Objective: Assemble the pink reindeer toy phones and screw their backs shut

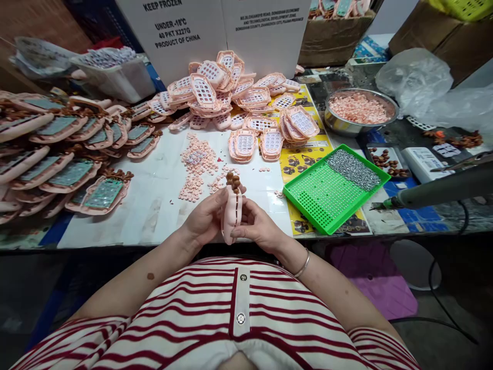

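Note:
A pink plastic casing (231, 216) with brown knobs at its top is held on edge between both hands, close to the table's front edge. My left hand (207, 215) grips its left side, fingers partly hidden behind it. On the right side, my right hand (256, 224) pinches it, the thumb low on the casing. Just beyond the hands, small pink pieces (198, 156) lie in loose piles on white paper. Farther back is a heap of pink casings with white perforated panels (204, 91).
Stacked pink casings with green boards (103, 194) fill the left. At right are a green tray (316, 192) with metal screws, a steel bowl (360, 128) of pink pieces and a dark tool (435, 187). A white carton (215, 36) stands behind.

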Available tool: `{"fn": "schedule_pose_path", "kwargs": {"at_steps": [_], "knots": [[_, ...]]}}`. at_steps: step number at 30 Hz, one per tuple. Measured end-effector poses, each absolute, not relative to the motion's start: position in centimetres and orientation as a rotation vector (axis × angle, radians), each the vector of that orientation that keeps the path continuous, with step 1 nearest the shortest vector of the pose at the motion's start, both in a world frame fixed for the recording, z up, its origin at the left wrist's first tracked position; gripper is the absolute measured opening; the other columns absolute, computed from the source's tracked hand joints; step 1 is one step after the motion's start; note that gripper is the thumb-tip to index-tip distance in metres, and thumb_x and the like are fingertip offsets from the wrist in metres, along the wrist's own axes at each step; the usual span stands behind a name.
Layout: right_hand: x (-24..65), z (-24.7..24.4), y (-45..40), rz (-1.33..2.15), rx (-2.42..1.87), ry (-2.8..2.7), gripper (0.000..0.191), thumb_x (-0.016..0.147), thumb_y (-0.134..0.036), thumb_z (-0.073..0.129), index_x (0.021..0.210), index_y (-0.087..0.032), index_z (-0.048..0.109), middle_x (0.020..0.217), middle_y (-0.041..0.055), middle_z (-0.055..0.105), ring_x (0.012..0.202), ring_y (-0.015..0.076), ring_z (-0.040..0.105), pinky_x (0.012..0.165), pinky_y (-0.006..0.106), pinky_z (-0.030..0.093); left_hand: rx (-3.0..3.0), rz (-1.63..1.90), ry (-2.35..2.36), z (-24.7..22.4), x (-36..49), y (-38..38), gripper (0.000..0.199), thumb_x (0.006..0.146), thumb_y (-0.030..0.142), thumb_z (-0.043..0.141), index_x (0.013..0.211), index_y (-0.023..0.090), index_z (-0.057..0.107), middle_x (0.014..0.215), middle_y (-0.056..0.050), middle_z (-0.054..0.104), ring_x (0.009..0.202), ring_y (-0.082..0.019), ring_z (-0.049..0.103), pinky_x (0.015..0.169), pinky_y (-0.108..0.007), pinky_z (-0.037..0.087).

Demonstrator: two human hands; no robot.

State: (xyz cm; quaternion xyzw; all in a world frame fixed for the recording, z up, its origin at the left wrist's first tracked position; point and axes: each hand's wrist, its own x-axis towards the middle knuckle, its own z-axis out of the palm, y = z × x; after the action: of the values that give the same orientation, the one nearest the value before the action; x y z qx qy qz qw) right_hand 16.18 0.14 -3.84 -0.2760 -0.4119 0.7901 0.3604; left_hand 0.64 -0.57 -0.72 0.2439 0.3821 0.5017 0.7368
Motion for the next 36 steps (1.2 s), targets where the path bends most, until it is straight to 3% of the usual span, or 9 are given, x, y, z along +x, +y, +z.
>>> {"fn": "schedule_pose_path", "kwargs": {"at_steps": [4,8,11,14,19,24,27,32,36], "knots": [[16.3,-3.8,0.2,2.023,-0.706,-1.167,0.070,0.056,-0.043,0.096,0.114,-0.025,0.062,0.104,-0.0002,0.069,0.098,0.0184,0.066,0.093,0.035,0.055,0.493,1.123,0.858,-0.3,1.0,-0.7,0.046,0.073,0.047,0.087,0.103,0.012,0.076,0.097,-0.010,0.078,0.086,-0.022,0.073,0.081,-0.033,0.060],[16.7,-3.4,-0.4,1.834,-0.753,-1.550,0.059,0.076,-0.060,0.078,0.115,-0.019,0.060,0.107,0.0056,0.070,0.097,0.0206,0.066,0.091,0.038,0.055,0.484,1.199,0.951,-0.3,1.2,-0.7,0.050,0.059,0.035,0.096,0.099,0.014,0.075,0.082,-0.003,0.075,0.068,-0.014,0.068,0.067,-0.025,0.058],[16.8,-2.5,-1.3,1.291,-1.085,-1.868,0.054,0.096,-0.061,0.050,0.128,-0.017,0.053,0.112,0.0128,0.072,0.096,0.0240,0.068,0.085,0.039,0.055,0.492,1.254,0.967,-0.5,1.3,-0.9,0.051,0.060,0.033,0.096,0.101,0.013,0.075,0.089,-0.005,0.077,0.076,-0.016,0.070,0.073,-0.026,0.058],[16.9,-1.6,-1.9,0.740,-1.235,-2.190,0.051,0.106,-0.052,0.026,0.121,-0.013,0.055,0.098,0.0151,0.074,0.080,0.0232,0.069,0.069,0.034,0.051,0.543,1.154,0.881,-0.7,1.1,-1.2,0.056,0.058,0.035,0.094,0.104,0.009,0.077,0.101,-0.012,0.078,0.090,-0.023,0.072,0.082,-0.030,0.058],[17.2,-1.7,-2.2,0.298,-1.028,-2.374,0.044,0.107,-0.039,0.023,0.113,-0.010,0.056,0.088,0.0143,0.073,0.068,0.0207,0.067,0.059,0.032,0.047,0.635,1.221,0.865,-0.6,0.7,-1.6,0.048,0.061,0.020,0.090,0.107,0.019,0.078,0.106,-0.008,0.076,0.112,-0.028,0.068,0.089,-0.030,0.056],[17.5,-2.2,-1.5,0.538,-0.840,-2.154,0.039,0.106,-0.034,0.036,0.138,-0.014,0.044,0.118,0.0175,0.072,0.104,0.0237,0.071,0.086,0.037,0.059,0.731,1.303,0.832,-1.3,0.5,-1.4,0.040,0.056,0.018,0.093,0.093,0.021,0.078,0.112,-0.008,0.075,0.121,-0.028,0.064,0.095,-0.031,0.055],[17.8,-2.5,-1.3,0.743,-0.799,-2.038,0.046,0.103,-0.034,0.046,0.146,-0.020,0.039,0.136,0.0164,0.065,0.120,0.0247,0.066,0.098,0.041,0.058,0.767,1.332,0.784,-1.8,0.3,-1.2,0.038,0.059,0.031,0.095,0.092,0.025,0.079,0.115,-0.006,0.076,0.117,-0.027,0.067,0.095,-0.034,0.057],[18.2,-4.2,-1.3,1.140,-0.742,-1.738,0.034,0.099,-0.041,0.054,0.131,-0.027,0.054,0.118,0.0064,0.070,0.103,0.0209,0.068,0.093,0.038,0.059,0.981,1.352,0.758,-1.8,0.8,-1.5,0.041,0.071,0.048,0.088,0.104,0.026,0.077,0.122,-0.008,0.076,0.116,-0.028,0.069,0.098,-0.041,0.057],[17.5,-6.1,-1.6,1.397,-0.698,-1.445,0.036,0.094,-0.051,0.063,0.121,-0.030,0.057,0.106,0.0021,0.067,0.091,0.0163,0.064,0.089,0.035,0.057,1.184,1.421,0.896,-1.5,1.5,-1.8,0.036,0.083,0.046,0.079,0.107,0.019,0.077,0.102,-0.009,0.078,0.087,-0.022,0.074,0.090,-0.039,0.059]]}}
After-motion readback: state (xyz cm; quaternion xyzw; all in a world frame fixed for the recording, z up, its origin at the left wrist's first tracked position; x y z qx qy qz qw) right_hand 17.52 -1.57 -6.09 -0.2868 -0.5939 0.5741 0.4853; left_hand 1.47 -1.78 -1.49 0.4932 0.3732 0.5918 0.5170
